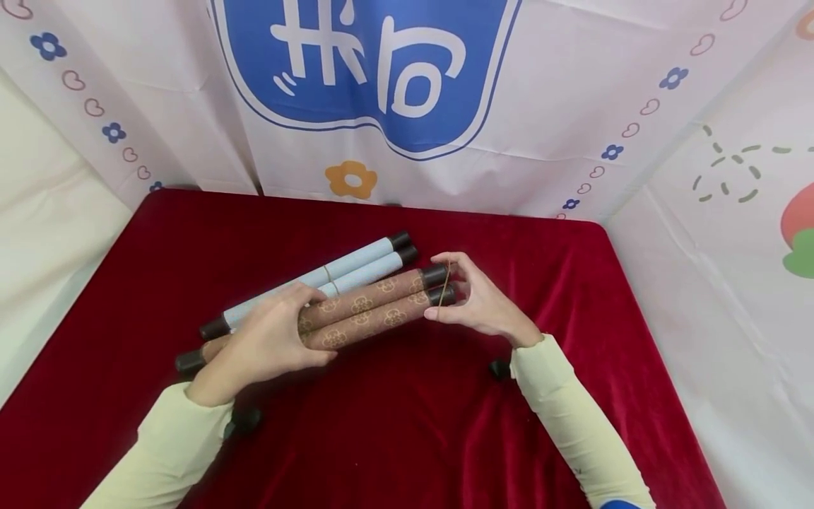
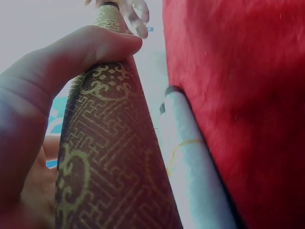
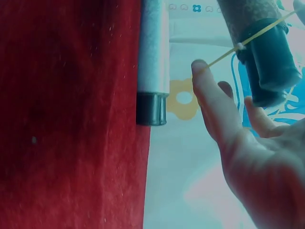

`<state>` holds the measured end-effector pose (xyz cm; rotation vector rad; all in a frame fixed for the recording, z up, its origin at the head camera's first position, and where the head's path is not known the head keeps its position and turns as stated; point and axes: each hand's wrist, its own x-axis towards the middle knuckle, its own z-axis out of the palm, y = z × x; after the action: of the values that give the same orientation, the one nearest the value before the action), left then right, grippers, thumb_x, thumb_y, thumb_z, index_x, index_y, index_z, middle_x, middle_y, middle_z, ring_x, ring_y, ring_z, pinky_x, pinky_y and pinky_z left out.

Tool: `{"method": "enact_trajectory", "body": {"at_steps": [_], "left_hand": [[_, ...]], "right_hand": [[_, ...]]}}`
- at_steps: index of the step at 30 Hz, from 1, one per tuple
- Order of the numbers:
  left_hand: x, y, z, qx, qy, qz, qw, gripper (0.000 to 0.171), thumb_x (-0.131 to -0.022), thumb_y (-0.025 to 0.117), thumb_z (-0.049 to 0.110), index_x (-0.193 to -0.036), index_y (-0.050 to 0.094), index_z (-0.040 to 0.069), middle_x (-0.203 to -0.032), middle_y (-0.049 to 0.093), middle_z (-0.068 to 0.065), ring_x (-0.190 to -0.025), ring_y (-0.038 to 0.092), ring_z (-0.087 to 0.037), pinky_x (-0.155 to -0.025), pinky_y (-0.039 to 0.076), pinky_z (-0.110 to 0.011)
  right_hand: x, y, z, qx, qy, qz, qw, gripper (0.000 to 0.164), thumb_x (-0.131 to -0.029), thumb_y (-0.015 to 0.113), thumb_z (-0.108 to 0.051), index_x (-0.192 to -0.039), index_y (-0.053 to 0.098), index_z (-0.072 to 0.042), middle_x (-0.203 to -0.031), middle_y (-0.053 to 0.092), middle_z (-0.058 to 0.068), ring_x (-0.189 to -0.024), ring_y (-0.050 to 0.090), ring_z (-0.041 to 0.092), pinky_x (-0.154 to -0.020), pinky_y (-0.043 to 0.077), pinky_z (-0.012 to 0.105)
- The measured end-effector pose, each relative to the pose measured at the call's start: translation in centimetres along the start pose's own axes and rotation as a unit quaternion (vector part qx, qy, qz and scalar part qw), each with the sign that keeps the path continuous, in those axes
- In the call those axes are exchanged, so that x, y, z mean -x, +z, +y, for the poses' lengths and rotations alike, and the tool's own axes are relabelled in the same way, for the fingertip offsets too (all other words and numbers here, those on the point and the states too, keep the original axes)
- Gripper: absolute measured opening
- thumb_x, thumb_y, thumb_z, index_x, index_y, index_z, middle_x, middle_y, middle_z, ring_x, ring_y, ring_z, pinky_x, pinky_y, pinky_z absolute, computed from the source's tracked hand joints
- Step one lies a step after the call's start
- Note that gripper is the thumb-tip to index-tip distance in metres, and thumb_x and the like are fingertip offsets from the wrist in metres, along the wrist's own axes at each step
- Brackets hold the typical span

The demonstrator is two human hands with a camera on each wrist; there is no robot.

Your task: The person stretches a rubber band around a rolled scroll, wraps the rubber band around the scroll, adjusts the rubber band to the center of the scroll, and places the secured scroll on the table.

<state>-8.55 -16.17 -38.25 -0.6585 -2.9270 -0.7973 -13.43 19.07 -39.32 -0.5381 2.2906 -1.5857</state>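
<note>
Two brown scrolls (image 1: 362, 306) with gold patterns and black end caps lie side by side, slanting across the head view. Near their middle my left hand (image 1: 267, 338) grips both, its thumb along the near side. At their right end, my right hand (image 1: 480, 300) holds a thin rubber band (image 3: 262, 32) stretched between spread thumb and fingers. The band passes over the black end caps (image 3: 274, 59) in the right wrist view. Just behind lie two pale blue scrolls (image 1: 362, 258) with black caps, bound by another rubber band (image 2: 188, 142) round their middle.
A red velvet cloth (image 1: 381, 424) covers the table. Behind it hangs a white printed curtain (image 1: 547, 106) with a blue emblem, and another white sheet (image 1: 718, 283) hangs along the right side. Small dark objects (image 1: 500, 368) show beside both cuffs.
</note>
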Motion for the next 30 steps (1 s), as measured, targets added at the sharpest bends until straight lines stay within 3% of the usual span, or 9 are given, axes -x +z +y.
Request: {"method": "enact_trajectory", "body": {"at_steps": [8,14,19,24,27,30], "left_hand": [[0.1,1.5,0.8,0.009,0.006,-0.007,0.9999,0.078,-0.057,0.100,0.038,-0.122,0.068,0.009,-0.110,0.070,-0.003,-0.096,0.068,-0.020,-0.084,0.057,-0.044],[0.1,2.3,1.2,-0.002,0.010,-0.006,0.9999,0.076,-0.056,0.101,0.039,-0.118,0.068,0.009,-0.107,0.069,-0.002,-0.090,0.066,-0.018,-0.079,0.056,-0.041],[0.0,2.8,1.5,0.001,0.005,-0.006,1.0000,0.074,-0.057,0.101,0.038,-0.117,0.068,0.010,-0.105,0.069,-0.001,-0.086,0.064,-0.016,-0.075,0.055,-0.039],[-0.3,2.9,1.5,0.004,0.000,-0.009,1.0000,0.076,-0.057,0.101,0.039,-0.120,0.068,0.010,-0.108,0.069,-0.002,-0.088,0.065,-0.017,-0.076,0.056,-0.041],[-0.3,2.9,1.4,0.005,0.000,-0.011,0.9999,0.077,-0.058,0.100,0.039,-0.121,0.068,0.008,-0.111,0.071,-0.003,-0.089,0.066,-0.018,-0.077,0.057,-0.042],[-0.3,3.1,1.3,-0.001,-0.006,-0.017,0.9998,0.079,-0.057,0.101,0.040,-0.121,0.069,0.007,-0.109,0.071,-0.003,-0.085,0.064,-0.016,-0.073,0.055,-0.040]], "right_hand": [[0.1,0.5,0.1,0.042,-0.011,0.007,0.999,0.074,-0.081,0.089,-0.022,-0.144,0.051,-0.016,-0.118,0.065,0.010,-0.102,0.063,0.021,-0.089,0.055,0.032],[-0.1,0.8,0.3,0.025,-0.013,0.029,0.999,0.065,-0.081,0.089,-0.018,-0.136,0.055,-0.011,-0.117,0.062,0.009,-0.099,0.059,0.023,-0.084,0.052,0.030],[-0.3,1.0,0.5,0.002,0.016,0.043,0.999,0.055,-0.084,0.088,-0.021,-0.128,0.057,-0.014,-0.106,0.062,0.007,-0.093,0.056,0.020,-0.079,0.050,0.029],[-0.1,0.7,0.7,0.012,0.043,0.055,0.997,0.050,-0.090,0.084,-0.027,-0.132,0.059,-0.017,-0.118,0.065,0.006,-0.104,0.061,0.021,-0.088,0.052,0.035],[0.2,0.5,0.5,0.033,0.039,0.089,0.995,0.049,-0.094,0.080,-0.030,-0.136,0.060,-0.018,-0.129,0.065,0.009,-0.115,0.065,0.024,-0.094,0.053,0.040],[0.6,0.6,-0.1,0.071,0.008,0.165,0.984,0.041,-0.094,0.079,-0.030,-0.131,0.064,-0.018,-0.129,0.064,0.012,-0.119,0.065,0.029,-0.096,0.054,0.043]]}}
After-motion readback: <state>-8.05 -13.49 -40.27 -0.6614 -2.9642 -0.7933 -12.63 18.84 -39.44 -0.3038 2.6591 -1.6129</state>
